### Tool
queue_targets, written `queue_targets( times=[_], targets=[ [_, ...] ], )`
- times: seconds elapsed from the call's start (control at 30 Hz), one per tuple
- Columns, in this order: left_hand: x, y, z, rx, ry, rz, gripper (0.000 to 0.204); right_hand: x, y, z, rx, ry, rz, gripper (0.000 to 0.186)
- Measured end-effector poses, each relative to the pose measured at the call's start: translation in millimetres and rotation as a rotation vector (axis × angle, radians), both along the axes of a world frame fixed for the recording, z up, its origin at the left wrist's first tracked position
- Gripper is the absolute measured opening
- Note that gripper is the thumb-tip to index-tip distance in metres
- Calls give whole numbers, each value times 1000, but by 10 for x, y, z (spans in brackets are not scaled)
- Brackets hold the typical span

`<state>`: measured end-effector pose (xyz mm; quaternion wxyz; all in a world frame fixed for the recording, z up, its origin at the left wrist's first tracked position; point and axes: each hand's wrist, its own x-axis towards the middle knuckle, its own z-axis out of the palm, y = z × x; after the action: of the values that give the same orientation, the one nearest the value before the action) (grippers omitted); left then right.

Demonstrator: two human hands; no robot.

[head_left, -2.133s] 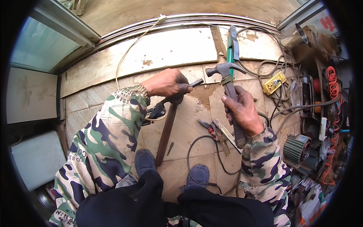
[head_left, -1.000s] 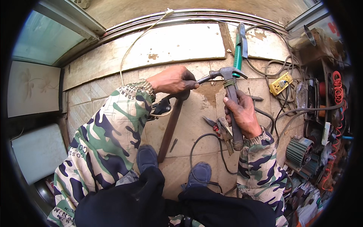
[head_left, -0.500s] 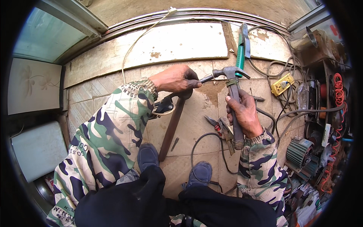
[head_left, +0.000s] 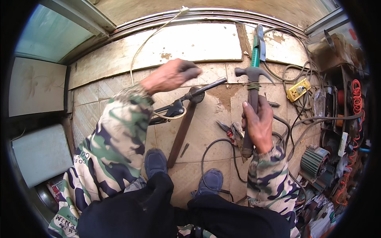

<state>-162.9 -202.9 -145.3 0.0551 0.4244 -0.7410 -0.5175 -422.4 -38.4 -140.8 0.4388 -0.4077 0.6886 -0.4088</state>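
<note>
The right hand (head_left: 258,123) has its fingers clamped around the handle of a claw hammer (head_left: 251,95), held upright with its head well above the floor. Left of the hammer, the left hand (head_left: 171,74) hovers with fingers loosely curled together, holding nothing, just above a dark metal rod (head_left: 206,88) that lies on a rusty flat bar (head_left: 181,135). Pliers (head_left: 227,130) lie just below-left of the hammer on the tiled floor (head_left: 206,119). Right of the hammer sit a yellow socket box (head_left: 298,89) and tangled cables (head_left: 305,119).
</note>
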Motion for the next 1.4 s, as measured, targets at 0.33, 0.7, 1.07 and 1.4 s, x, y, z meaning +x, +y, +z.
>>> queue_targets(
  times=[0.33, 0.7, 1.07, 1.4],
  targets=[
    [1107, 1217, 304, -254, -436, 145, 91, 630, 570, 128, -458, 656, 170, 25],
    [1212, 1498, -170, -401, -529, 191, 64, 817, 549, 12, -327, 725, 254, 24],
    [1225, 1483, -502, -465, -492, 216, 37, 836, 487, -13, -321, 725, 291, 21],
    [1302, 1512, -539, -485, -492, 222, 38, 955, 393, 971, -841, 1013, 108, 21]
  ],
)
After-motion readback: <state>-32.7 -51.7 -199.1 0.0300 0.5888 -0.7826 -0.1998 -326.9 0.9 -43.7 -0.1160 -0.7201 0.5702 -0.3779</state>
